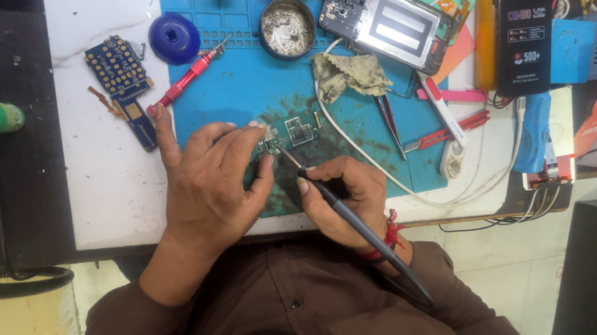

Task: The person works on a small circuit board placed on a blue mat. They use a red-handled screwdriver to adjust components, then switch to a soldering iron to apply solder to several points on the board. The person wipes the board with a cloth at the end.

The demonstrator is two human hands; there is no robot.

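Note:
A small green circuit board (pixel 294 129) lies on the blue work mat (pixel 245 84). My left hand (pixel 205 188) pins the board's left end down with its fingertips. My right hand (pixel 349 195) grips a black soldering iron (pixel 344 211) like a pen. Its metal tip touches the board's lower left corner, right beside my left fingers. The iron's handle runs back over my right wrist toward my body.
On the mat lie a red screwdriver (pixel 189 75), a blue round lid (pixel 174 38), a tin of solder wool (pixel 287 28), a dirty rag (pixel 348 74) and tweezers (pixel 388 122). An opened phone (pixel 387 24) sits behind. A blue keypad board (pixel 120 72) lies at left.

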